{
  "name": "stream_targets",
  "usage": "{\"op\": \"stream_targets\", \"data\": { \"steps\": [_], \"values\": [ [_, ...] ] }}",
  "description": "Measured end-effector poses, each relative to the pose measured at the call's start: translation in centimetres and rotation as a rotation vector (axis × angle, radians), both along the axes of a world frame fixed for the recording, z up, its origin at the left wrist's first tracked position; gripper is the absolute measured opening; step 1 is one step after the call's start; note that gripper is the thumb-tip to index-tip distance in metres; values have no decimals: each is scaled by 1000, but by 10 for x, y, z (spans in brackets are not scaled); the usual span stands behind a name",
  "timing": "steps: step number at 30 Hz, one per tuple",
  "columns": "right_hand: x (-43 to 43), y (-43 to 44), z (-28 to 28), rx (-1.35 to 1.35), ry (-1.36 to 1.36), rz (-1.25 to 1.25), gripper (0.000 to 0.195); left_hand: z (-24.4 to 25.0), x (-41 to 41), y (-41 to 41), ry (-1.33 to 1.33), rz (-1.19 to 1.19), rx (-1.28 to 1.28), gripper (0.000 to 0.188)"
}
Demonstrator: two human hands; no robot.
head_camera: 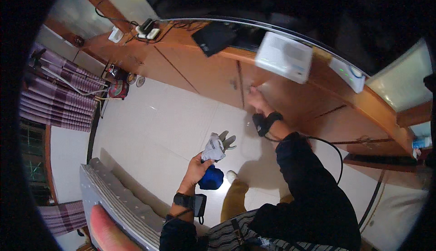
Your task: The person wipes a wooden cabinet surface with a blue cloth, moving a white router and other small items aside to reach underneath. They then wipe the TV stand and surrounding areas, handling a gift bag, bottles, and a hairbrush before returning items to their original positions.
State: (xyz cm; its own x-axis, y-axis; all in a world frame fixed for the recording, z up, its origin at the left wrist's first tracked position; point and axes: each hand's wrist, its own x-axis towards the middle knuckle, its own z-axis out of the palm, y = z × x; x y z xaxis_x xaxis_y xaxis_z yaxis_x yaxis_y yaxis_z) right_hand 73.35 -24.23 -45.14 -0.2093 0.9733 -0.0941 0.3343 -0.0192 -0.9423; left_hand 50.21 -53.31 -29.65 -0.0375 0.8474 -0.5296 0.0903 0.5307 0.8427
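Observation:
My left hand is closed around a bundle held above the tiled floor. The bundle has a light grey cloth piece, glove-like grey-green fingers sticking out past it, and a dark blue fabric piece hanging below. Whether these are one item or several is unclear. Over at the brown wooden cabinet, my right hand reaches to a door close to the seam between two doors. Blur hides its fingertips, and a handle beneath them cannot be made out. Both wrists wear black strapped bands.
On the cabinet top stand a white box, a white device with green lights, a black flat item and a power strip. A cable trails by my right arm. A grey cushioned seat lies left, with a blurred skin-toned shape.

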Motion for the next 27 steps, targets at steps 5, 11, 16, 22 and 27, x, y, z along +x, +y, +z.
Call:
{"op": "stream_targets", "data": {
  "steps": [5,11,16,22,27],
  "values": [
    [-30,-2,-17,-19,-127,-49,32,-25,-75,8,-44,23,27,30],
    [-32,-138,-18,-242,-382,-57,29,-33,-90,47,7,-92,-6,30],
    [35,-264,-53,149,-545,271,28,-39,-72,73,-13,-181,23,31],
    [128,-344,-1,-320,-332,403,32,-67,-28,87,40,-243,75,31],
    [183,-381,26,-467,-354,311,34,-79,18,93,99,-342,21,27]
  ]
}}
